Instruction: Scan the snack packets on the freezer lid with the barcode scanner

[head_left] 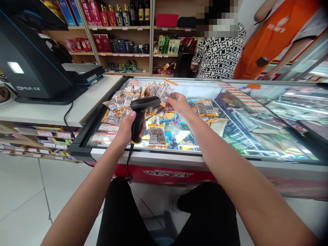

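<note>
My left hand (pixel 127 127) is wrapped round the handle of a black barcode scanner (pixel 145 102), whose cord hangs down over the freezer's front edge. In my right hand (pixel 180 104) is a small snack packet (pixel 166 91) with orange ends, pinched between thumb and fingers just beyond the scanner's head. A heap of similar packets (pixel 127 97) lies on the glass top behind and left of the scanner. One single packet (pixel 157 135) rests flat near the front edge. To the right of my right wrist sits a smaller group of packets (pixel 204 108).
The glass-topped chest freezer (pixel 164 154) spans the space before my knees. On the counter at left stand a dark checkout machine (pixel 33 68) and a scale (pixel 83 71). Shelves (pixel 120 54) with bottles and boxes line the back. Two people (pixel 217 56) stand across the freezer, one in an orange apron (pixel 275 41).
</note>
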### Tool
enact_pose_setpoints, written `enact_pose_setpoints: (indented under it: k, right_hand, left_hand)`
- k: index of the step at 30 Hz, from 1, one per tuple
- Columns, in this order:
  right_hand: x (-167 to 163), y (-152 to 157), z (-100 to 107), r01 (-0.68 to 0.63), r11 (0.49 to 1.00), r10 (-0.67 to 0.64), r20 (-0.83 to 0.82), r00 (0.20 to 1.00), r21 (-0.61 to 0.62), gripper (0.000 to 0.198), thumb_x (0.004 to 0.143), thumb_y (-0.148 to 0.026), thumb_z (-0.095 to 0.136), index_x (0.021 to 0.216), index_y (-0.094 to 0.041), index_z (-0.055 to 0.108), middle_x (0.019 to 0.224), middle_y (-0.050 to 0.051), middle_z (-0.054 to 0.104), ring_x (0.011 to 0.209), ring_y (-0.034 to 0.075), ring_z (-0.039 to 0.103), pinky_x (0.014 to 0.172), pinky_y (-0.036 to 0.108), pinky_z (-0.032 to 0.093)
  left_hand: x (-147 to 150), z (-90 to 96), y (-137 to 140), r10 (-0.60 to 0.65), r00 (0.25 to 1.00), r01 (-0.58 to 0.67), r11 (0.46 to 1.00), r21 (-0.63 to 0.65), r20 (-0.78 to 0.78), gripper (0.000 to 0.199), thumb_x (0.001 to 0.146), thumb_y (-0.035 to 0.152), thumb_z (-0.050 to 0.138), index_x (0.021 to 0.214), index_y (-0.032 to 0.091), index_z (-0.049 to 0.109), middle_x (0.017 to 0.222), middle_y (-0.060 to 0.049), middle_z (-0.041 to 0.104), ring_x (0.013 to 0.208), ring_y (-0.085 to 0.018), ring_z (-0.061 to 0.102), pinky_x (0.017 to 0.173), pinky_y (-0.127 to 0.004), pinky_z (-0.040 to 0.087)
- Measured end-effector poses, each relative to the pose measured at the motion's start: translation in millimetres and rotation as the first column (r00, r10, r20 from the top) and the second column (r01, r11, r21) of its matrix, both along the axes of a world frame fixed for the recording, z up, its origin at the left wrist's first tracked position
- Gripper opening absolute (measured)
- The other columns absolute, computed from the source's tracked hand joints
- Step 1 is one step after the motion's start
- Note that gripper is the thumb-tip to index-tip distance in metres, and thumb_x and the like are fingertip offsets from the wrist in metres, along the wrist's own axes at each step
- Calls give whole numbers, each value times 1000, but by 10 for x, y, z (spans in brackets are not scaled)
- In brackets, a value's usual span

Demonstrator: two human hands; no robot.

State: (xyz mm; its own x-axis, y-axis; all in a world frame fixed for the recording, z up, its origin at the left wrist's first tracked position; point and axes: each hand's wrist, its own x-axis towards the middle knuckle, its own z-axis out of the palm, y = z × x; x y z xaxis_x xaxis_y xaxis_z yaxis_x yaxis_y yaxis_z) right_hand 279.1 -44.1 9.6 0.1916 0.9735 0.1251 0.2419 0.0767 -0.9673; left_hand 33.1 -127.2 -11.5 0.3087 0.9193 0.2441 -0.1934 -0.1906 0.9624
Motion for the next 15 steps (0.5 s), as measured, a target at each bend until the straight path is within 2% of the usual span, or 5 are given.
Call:
enact_pose_setpoints:
  k: [5, 8, 11, 15]
  right_hand:
    - [-10, -205, 27, -148, 989, 149, 45, 988, -25, 28, 85, -38, 80, 82, -26, 54, 70, -1, 64, 62, 19, 66, 60, 32, 52]
    - [-25, -195, 59, -140, 990, 140, 11, 990, -16, 25, 87, -36, 76, 83, -27, 52, 66, -1, 62, 64, 20, 68, 58, 31, 51]
    - [-19, -188, 80, -126, 992, 127, 25, 992, -26, 25, 88, -36, 75, 83, -27, 52, 67, -1, 61, 65, 21, 68, 60, 32, 53]
    - [-25, -222, 83, -149, 989, 150, 32, 988, -21, 25, 88, -33, 75, 83, -27, 51, 75, -1, 64, 64, 19, 66, 64, 34, 55]
  left_hand:
    - [-19, -8, -25, -13, 1000, 13, 1000, 1, -23, 56, 94, 74, 53, 81, 20, 61, 62, -3, 63, 41, -12, 49, 42, -28, 39]
    - [-21, -6, -29, -45, 995, 42, 999, -35, -86, 55, 96, 72, 52, 80, 20, 61, 57, -1, 58, 40, -12, 47, 41, -26, 37]
    - [-5, 13, -35, -64, 988, 55, 997, -62, -141, 53, 93, 70, 59, 77, 20, 58, 61, -1, 61, 40, -11, 49, 41, -26, 38]
    - [0, 18, -33, -56, 987, 52, 998, -32, -151, 53, 93, 70, 60, 77, 20, 57, 64, -1, 63, 40, -10, 50, 41, -25, 38]
